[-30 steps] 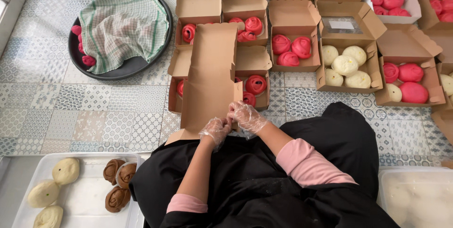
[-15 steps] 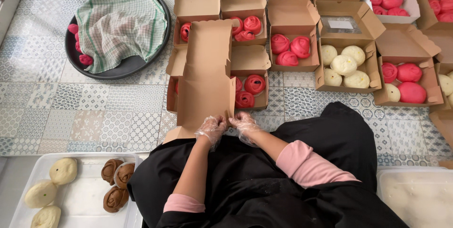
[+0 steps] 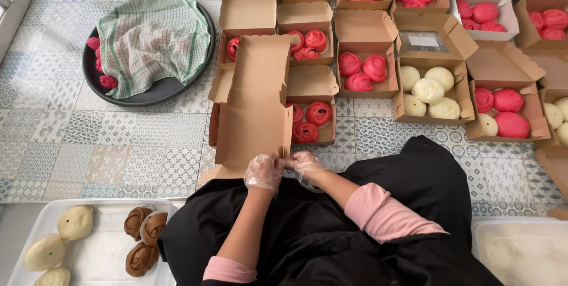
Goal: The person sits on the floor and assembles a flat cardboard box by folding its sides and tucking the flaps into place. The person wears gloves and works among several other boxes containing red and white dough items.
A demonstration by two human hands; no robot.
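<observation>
1. Step in hand, as I judge it: shaping an empty cardboard box (image 3: 254, 102). It lies open on the tiled floor (image 3: 118, 150) right in front of the person, lid flap pointing away, nothing inside.
2. Left hand (image 3: 263, 172) and right hand (image 3: 305, 164) both wear thin clear gloves. They meet, touching each other, at the box's near right corner.
3. Fingers on both hands are curled together and, as far as I can tell, pinched on that corner flap. The exact grip is hidden by the crinkled gloves.
4. The next move calls for the corner tab to be seated square while the near wall stays upright. The side flaps stand loose, so I would want one hand bracing the box.
5. Counts: one empty box in hand. Filled open boxes beyond it number about thirteen, some cut off by the frame's edge.
6. Nearest filled box (image 3: 310, 117): three red rose-shaped rolls. It sits just beside the empty one.
7. Cream bun box (image 3: 432, 93): five pale buns.
8. White tray (image 3: 94, 250), near left: three pale buns and three brown rolls.
9. One round dark tray (image 3: 154, 90) under one checked cloth (image 3: 151, 40), with a few red rolls peeking out at the left.
10. One white tub (image 3: 520, 250), near right, contents unclear.
</observation>
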